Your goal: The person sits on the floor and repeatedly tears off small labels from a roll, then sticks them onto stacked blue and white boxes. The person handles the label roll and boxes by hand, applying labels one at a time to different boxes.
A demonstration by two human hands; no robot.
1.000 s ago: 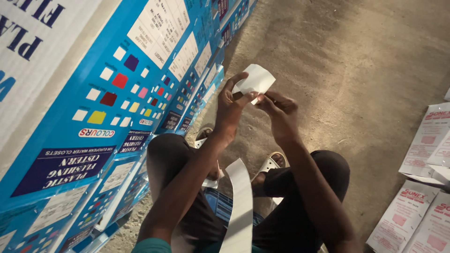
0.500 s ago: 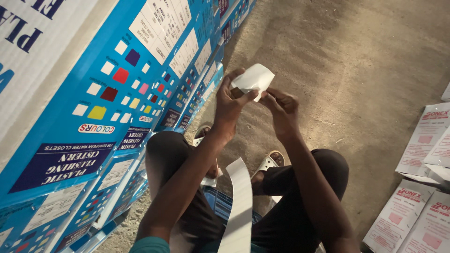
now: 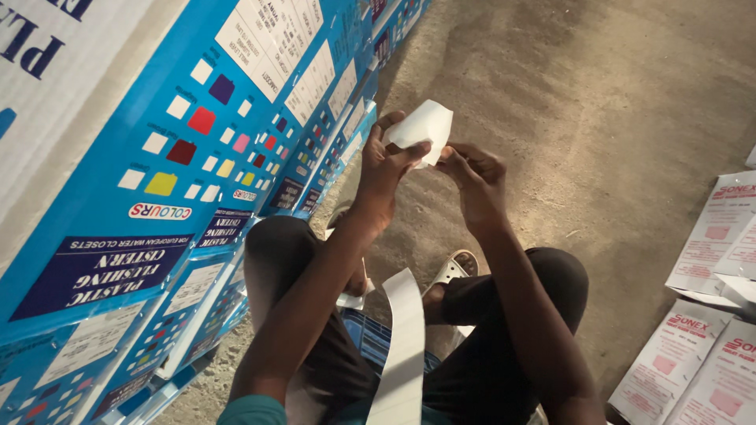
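Blue cartons (image 3: 181,157) hemmed you in close on your left, while bare concrete floor (image 3: 614,102) lay open ahead and rightward. Your left hand (image 3: 383,169) and right hand (image 3: 475,179) both pinched a white label (image 3: 424,126), each grip pressed together on it, raised above your knees.

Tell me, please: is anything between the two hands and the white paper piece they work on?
Nothing visible. The left hand already holds the white paper piece with its thumb on it, and the right hand touches its lower edge with the fingertips. The long white strip hangs lower, over the lap, away from both hands.
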